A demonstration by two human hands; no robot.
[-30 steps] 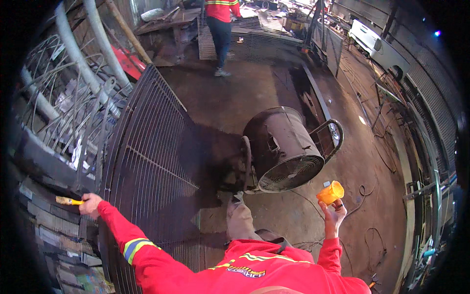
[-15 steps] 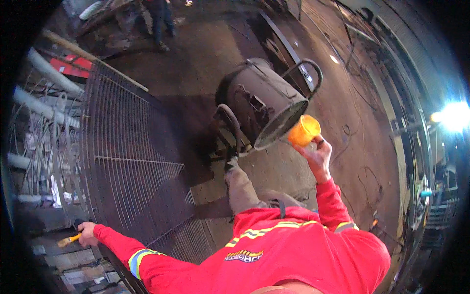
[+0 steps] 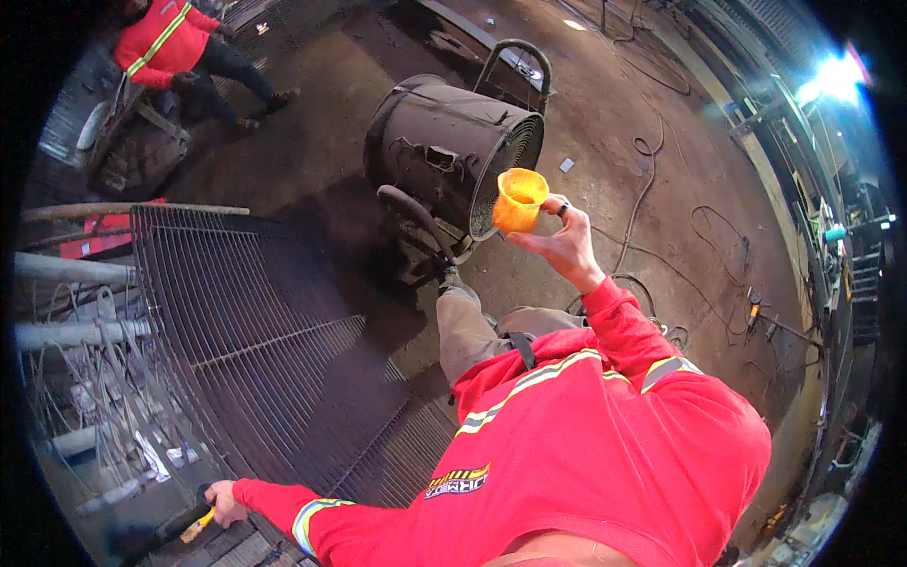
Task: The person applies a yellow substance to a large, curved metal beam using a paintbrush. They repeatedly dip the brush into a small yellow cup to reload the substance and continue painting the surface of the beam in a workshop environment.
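My right hand (image 3: 570, 248) grips an orange plastic cup (image 3: 521, 200) by its side, fingers and thumb around the wall. The cup is held up, open end showing, in front of the round grille of a large dark drum-shaped fan (image 3: 444, 142). Out to the lower left, my left hand (image 3: 225, 503) is closed on a paintbrush (image 3: 197, 525) with a yellow handle; its bristles are hard to make out now. That hand is beside the near end of a dark barred metal grating (image 3: 274, 331).
A co-worker in a red top (image 3: 165, 42) stands at the far left by a metal frame. Thick grey pipes (image 3: 80, 333) and tangled wires lie left of the grating. Cables (image 3: 652, 151) and a tool with orange parts (image 3: 754, 302) lie on the floor at right. A bright lamp (image 3: 836, 80) shines at upper right.
The view has turned, bringing the co-worker further into sight at upper left. My right hand still holds the cup, now more upright. My left hand keeps the brush, which points lower.
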